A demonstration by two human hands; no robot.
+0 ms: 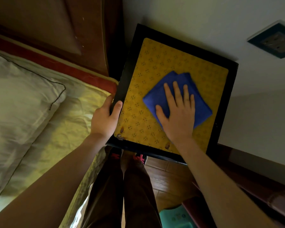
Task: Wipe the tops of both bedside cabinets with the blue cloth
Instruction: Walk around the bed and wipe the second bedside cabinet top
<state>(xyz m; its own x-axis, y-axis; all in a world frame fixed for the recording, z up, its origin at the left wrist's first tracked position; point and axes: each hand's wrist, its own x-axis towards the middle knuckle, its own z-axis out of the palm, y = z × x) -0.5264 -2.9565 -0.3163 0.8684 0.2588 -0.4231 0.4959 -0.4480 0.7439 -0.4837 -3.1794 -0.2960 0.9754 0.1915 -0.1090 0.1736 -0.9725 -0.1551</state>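
The folded blue cloth (184, 96) lies on the yellow patterned mat (148, 99) that covers the top of the black bedside cabinet (220, 102), toward the cabinet's wall side. The right hand (178, 111) presses flat on the cloth, fingers spread and palm down, hiding the cloth's near middle. The left hand (105, 119) clasps the cabinet's bed-side edge, thumb on top and fingers curled under out of sight. Two small brownish marks sit at the mat's near corners. Beside the cabinet on the bed side lie a pale yellow sheet (72, 122) and a white pillow (18, 99) below a brown headboard (56, 27). A dark wall socket (276, 41) sits beyond the cabinet's far corner.
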